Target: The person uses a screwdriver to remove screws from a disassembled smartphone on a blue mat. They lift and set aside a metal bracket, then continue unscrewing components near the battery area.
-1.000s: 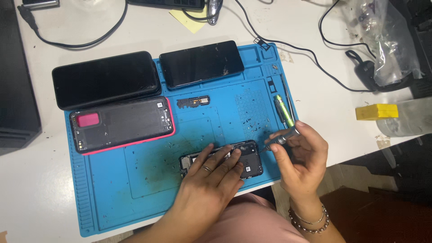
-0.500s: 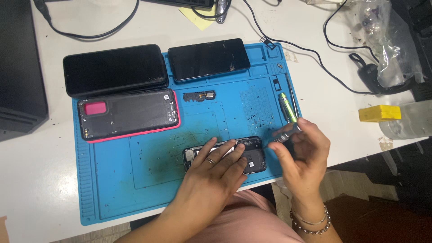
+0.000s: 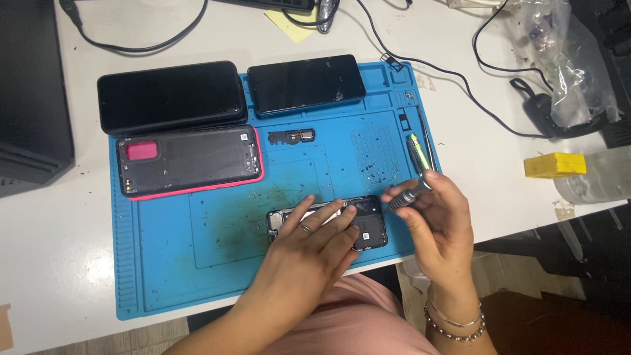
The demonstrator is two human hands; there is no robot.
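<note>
Since a second ago, right hand (image 3: pixel 437 220) brought its pinched screwdriver (image 3: pixel 407 195) down toward the opened phone (image 3: pixel 365 227); left hand (image 3: pixel 315 240) lay flat, pinning it on the blue mat (image 3: pixel 197 276). Looked mid-teardown, red-edged back cover (image 3: pixel 190 161) already off farther up.

One blue rubber work mat (image 3: pixel 197 276) lies on one white surface (image 3: pixel 59 263). Two black slab phones sit screen-up along its 12 o'clock edge, one at 11 (image 3: pixel 171 96) and one at 12 (image 3: pixel 306 83). One red-rimmed black phone back shell (image 3: pixel 190 162) lies at 9 o'clock. One opened black phone body (image 3: pixel 368 230) sits at 6 o'clock. One small black loose part (image 3: pixel 291 137) lies near centre. Two screwdrivers: one green-handled (image 3: pixel 415 152) at 3 o'clock, one grey metal (image 3: pixel 407 196). Two hands, left (image 3: pixel 309 253) and right (image 3: pixel 440 227). One yellow block (image 3: pixel 555 164) lies at 3 o'clock.
</note>
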